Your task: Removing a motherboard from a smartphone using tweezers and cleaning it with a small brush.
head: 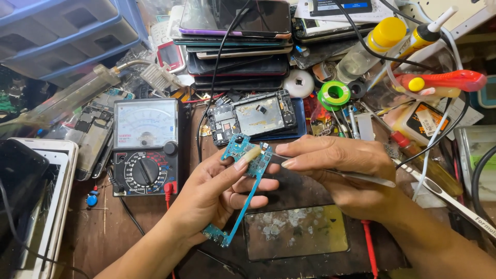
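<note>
Head view looks straight down on a thin blue-green circuit board [243,175], L-shaped with a long narrow leg running down toward the wrist. The left hand [217,199] has it pinched, thumb across the wide upper part and fingers curled shut behind, holding it up above the dark work mat [305,194]. The right hand [343,173] is closed around slim metal tweezers [361,177], tips meeting the board's top edge.

That board looks feather-light and stiff, but the narrow leg would probably snap or flex if levered; I'd say the bare edges of the wide end are the safe place to grip, clear of the small parts.

Just behind sits an opened phone frame [253,118], with a stack of phones [237,41] further back. An analogue multimeter [146,147] lies to the left, a cracked screen panel [297,231] below the hands.
</note>
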